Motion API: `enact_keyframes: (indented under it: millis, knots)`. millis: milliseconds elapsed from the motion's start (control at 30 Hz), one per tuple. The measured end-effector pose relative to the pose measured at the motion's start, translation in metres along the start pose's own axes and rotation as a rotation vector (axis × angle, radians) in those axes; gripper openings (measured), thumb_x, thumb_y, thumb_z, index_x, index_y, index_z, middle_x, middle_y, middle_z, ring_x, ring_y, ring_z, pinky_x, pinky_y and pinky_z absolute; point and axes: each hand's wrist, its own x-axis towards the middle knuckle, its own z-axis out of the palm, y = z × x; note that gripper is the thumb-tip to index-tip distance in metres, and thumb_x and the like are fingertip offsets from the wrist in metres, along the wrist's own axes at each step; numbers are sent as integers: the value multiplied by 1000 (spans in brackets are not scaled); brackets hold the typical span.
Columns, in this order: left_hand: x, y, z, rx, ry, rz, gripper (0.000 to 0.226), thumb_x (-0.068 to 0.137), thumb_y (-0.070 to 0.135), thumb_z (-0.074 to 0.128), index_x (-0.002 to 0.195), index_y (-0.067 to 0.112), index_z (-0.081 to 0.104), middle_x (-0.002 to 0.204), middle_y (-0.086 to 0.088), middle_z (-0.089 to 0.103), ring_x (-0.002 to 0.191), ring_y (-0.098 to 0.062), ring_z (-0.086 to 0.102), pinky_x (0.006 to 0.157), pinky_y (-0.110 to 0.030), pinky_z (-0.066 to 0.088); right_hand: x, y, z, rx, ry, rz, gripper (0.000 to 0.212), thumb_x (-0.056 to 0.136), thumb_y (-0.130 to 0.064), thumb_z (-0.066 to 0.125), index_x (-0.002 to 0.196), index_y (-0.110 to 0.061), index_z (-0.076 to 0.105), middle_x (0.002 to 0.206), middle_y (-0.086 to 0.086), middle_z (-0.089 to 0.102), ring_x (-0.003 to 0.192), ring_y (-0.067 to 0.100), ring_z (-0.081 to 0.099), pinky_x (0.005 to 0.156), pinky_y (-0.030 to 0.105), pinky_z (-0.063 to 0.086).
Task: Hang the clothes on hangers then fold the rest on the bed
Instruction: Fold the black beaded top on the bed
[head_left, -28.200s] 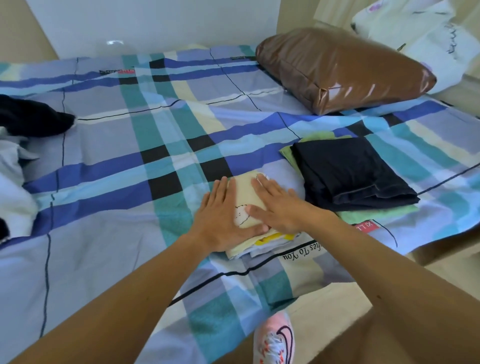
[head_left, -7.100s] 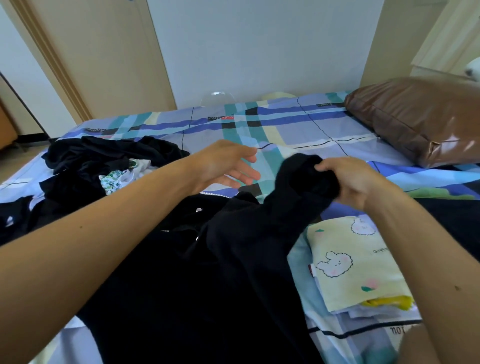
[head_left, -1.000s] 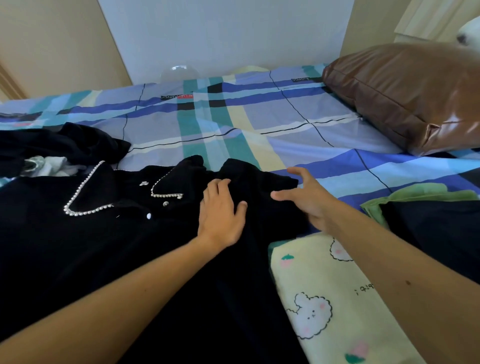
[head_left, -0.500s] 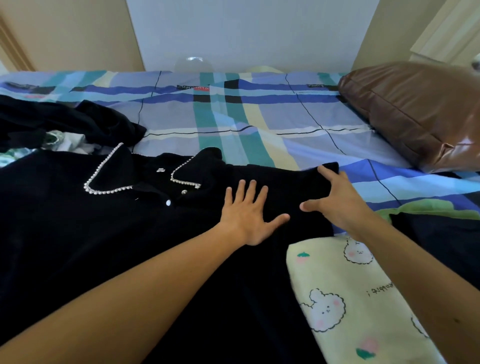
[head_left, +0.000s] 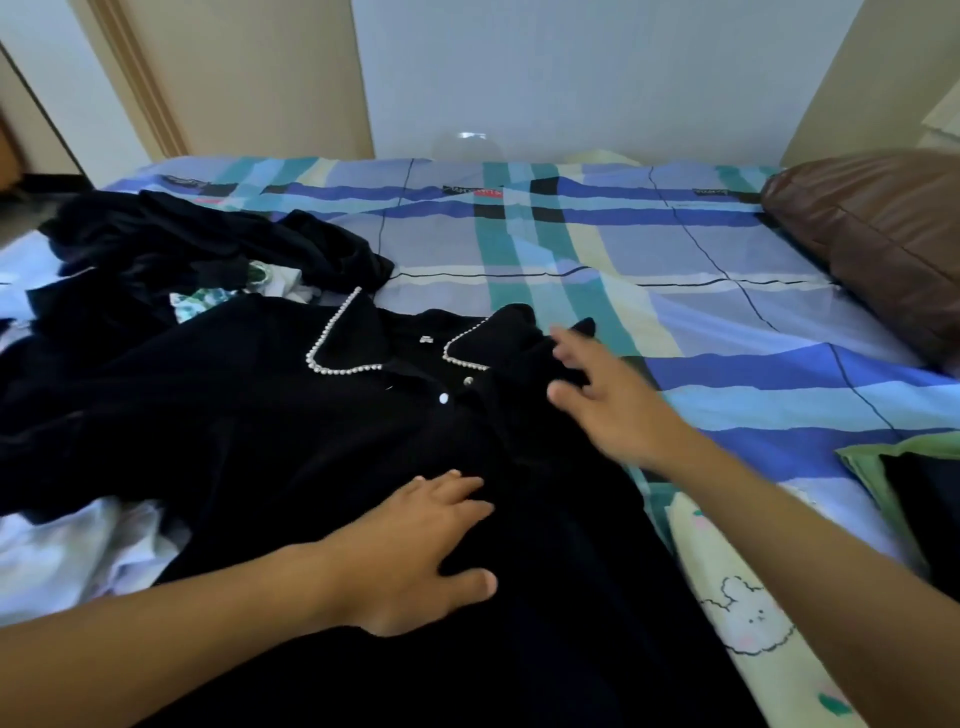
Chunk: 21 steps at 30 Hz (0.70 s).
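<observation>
One soft black button-front garment (head_left: 260, 441) with a pearl-beaded collar lies spread on the blue-and-teal plaid bed sheet (head_left: 623, 291); the left hand (head_left: 415, 556) presses flat on its front, fingers splayed, while the blurred right hand (head_left: 613, 410) touches its rumpled shoulder, fingers loosely extended.

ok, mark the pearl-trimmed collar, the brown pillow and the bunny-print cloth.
pearl-trimmed collar (head_left: 349, 340): head view, on its larger flap, inside the pearl edging.
brown pillow (head_left: 883, 244): head view, on its glossy top face.
bunny-print cloth (head_left: 748, 618): head view, on the bunny drawing.
</observation>
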Motion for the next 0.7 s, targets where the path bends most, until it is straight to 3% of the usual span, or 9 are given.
enact_keyframes:
  millis: [100,167,200,233,333,400,533,633,700]
  knots:
    - [-25,-31,-12,-74,156,-93,73,89,69,46,150,29,41,159,12,28,148,-4,22,112,-10,10,-13,21,44,-507,-308,26,79,99,-66,17,163,-21,1,171,3,-3,157,21,-4,127,46,3]
    - [-38,-55,-21,-88,275,-152,84,75,78,34,140,27,52,149,10,42,139,-7,38,111,-14,22,-13,27,55,-677,-350,60,117,65,-86,-25,162,-24,-6,169,0,-15,156,20,-14,124,47,-4]
    - [-45,-69,-25,-81,346,-191,85,73,77,31,135,26,57,144,8,47,134,-10,43,111,-19,27,-9,23,55,-698,-355,87,129,53,-89,-31,162,-24,-7,169,0,-16,156,20,-14,124,49,-4]
    - [-52,-84,-28,-64,421,-236,83,72,76,31,131,24,60,140,6,51,130,-14,47,110,-24,31,-6,15,54,-694,-371,121,128,55,-91,-27,162,-24,-6,169,0,-15,156,20,-13,123,50,-4]
    - [-81,-134,-41,-29,635,-427,77,76,71,40,128,18,62,137,-3,54,128,-27,48,109,-39,38,2,-17,64,-640,-307,152,88,95,-73,14,162,-21,-5,170,5,-10,157,22,-9,125,51,-3]
    - [-94,-163,-50,-19,728,-612,68,85,62,50,134,15,57,140,-10,50,131,-35,43,109,-47,36,4,-40,79,-573,-229,98,80,102,-63,27,163,-20,-2,170,7,-3,157,22,-4,125,49,-1]
    - [-119,-216,-59,-156,659,-952,71,92,60,55,142,11,44,141,-18,48,128,-42,45,101,-50,42,15,-99,125,-309,-223,-6,79,102,-54,42,163,-20,5,169,6,9,156,23,7,127,48,7]
    - [-127,-232,-62,-570,648,-967,64,88,65,60,110,5,60,105,-13,64,93,-31,63,75,-37,46,22,-140,155,-161,-224,-95,77,102,-51,47,163,-23,11,166,2,16,151,24,25,122,40,24]
    - [-134,-238,-66,-813,772,-924,49,85,52,71,82,6,55,79,-15,55,71,-29,57,64,-35,40,26,-164,173,-69,-252,-146,70,103,-48,47,162,-23,17,165,-2,19,150,16,28,115,24,26]
